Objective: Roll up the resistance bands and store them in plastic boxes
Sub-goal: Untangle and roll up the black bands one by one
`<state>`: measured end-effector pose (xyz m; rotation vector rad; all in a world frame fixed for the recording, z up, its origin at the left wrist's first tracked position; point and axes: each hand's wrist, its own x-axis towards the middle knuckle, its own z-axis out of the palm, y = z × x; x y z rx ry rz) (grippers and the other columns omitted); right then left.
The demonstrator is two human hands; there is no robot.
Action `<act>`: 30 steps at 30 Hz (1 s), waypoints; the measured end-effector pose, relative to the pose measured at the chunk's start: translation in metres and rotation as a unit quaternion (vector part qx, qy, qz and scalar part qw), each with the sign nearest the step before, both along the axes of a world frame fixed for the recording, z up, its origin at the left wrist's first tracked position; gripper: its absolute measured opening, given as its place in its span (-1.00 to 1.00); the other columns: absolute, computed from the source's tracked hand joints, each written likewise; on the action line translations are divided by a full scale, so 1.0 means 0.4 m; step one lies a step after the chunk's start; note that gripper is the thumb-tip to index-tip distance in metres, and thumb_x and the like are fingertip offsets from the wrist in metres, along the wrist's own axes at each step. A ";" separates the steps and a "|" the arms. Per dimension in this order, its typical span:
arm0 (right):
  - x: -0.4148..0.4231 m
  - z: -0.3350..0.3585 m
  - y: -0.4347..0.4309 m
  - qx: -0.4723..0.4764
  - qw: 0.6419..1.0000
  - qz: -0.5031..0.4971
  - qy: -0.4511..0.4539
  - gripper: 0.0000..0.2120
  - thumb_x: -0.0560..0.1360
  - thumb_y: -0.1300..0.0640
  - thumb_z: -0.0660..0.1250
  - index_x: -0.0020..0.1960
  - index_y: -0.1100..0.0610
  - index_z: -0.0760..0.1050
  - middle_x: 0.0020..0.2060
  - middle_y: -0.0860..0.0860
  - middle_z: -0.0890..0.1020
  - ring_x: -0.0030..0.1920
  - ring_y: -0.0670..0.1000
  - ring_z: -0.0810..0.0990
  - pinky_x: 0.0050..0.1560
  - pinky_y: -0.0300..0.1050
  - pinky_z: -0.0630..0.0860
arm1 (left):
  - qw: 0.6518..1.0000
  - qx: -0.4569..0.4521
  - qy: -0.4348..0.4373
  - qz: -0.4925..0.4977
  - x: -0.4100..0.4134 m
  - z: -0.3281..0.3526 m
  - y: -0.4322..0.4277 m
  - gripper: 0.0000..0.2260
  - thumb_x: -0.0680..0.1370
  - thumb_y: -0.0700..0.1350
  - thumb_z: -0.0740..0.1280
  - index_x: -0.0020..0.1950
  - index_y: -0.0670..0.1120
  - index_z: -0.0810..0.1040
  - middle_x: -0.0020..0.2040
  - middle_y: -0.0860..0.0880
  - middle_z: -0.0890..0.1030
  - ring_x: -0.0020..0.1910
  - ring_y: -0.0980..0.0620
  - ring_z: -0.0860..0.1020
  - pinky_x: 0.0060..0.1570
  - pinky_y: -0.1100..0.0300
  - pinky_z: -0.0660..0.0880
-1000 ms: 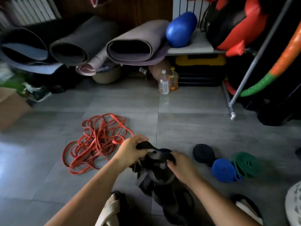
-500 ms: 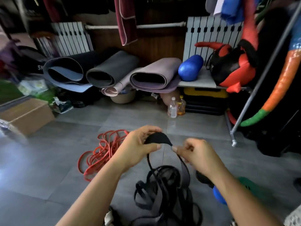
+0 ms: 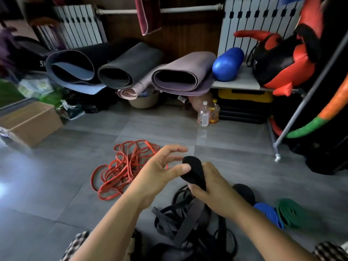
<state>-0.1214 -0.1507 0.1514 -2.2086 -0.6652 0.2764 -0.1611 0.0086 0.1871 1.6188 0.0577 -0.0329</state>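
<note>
Gripping the rolled end of a black band (image 3: pixel 193 171), the right hand (image 3: pixel 212 193) curled round it. Beside it the left hand (image 3: pixel 160 172) was spread, thumb seemingly touching the roll. Slack hung below the grip into a tangle (image 3: pixel 186 223). Red bands (image 3: pixel 124 170) lay left of the grip; black roll (image 3: pixel 244 191), blue roll (image 3: pixel 267 213), green roll (image 3: pixel 290 213) lower right.

Cluttered storage room for fitness gear

Rolled exercise mats (image 3: pixel 130 66) are lying along the far wall below radiators (image 3: pixel 79 25), a blue roller (image 3: pixel 227 64) and a red-and-black training bag (image 3: pixel 282 61) are sitting on a shelf (image 3: pixel 239 82), and resistance bands (image 3: pixel 124 170) are sprawling over the grey tiled floor (image 3: pixel 56 185).
</note>
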 end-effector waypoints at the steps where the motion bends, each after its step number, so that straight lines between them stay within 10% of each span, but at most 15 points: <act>1: 0.001 -0.005 -0.003 -0.035 0.998 -0.002 -0.045 -0.79 0.53 0.03 0.22 0.08 0.03 0.23 -0.06 -0.13 0.31 -0.07 -0.12 0.38 -0.19 -0.31 0.32 | 0.999 0.034 0.032 0.015 0.004 -0.004 0.000 -0.74 0.39 -0.03 0.38 0.04 -0.07 0.54 -0.02 -0.01 0.61 -0.10 0.18 0.58 -0.10 0.30 0.51; 9: 0.013 -0.008 -0.023 -0.005 0.999 0.008 -0.032 -0.47 0.49 0.01 0.33 0.37 -0.04 0.15 0.13 -0.15 0.38 0.13 -0.15 0.43 0.05 -0.32 0.37 | 0.994 0.013 0.095 0.045 0.016 -0.020 -0.026 -0.85 0.52 -0.24 0.31 -0.24 -0.18 0.58 -0.44 0.00 0.56 -0.42 0.11 0.49 -0.39 0.31 0.40; 27: 0.016 0.035 -0.026 0.272 0.956 -0.034 0.107 -0.66 0.21 0.03 0.45 -0.01 -0.05 0.56 -0.10 -0.08 0.69 -0.02 -0.13 0.63 0.00 -0.33 0.50 | 0.905 -0.360 0.218 0.059 0.009 -0.027 -0.049 -0.84 0.38 -0.17 0.34 -0.12 -0.22 0.55 -0.35 -0.10 0.54 -0.47 0.08 0.47 -0.50 0.34 0.46; 30: 0.016 0.029 -0.027 0.292 0.944 -0.057 0.140 -0.65 0.19 0.03 0.44 -0.02 -0.06 0.56 -0.14 -0.15 0.69 -0.07 -0.18 0.63 -0.05 -0.37 0.49 | 0.965 -0.231 0.081 0.095 0.013 -0.046 -0.062 -0.90 0.43 -0.18 0.35 -0.08 -0.09 0.48 -0.26 -0.05 0.55 -0.34 0.07 0.51 -0.34 0.29 0.50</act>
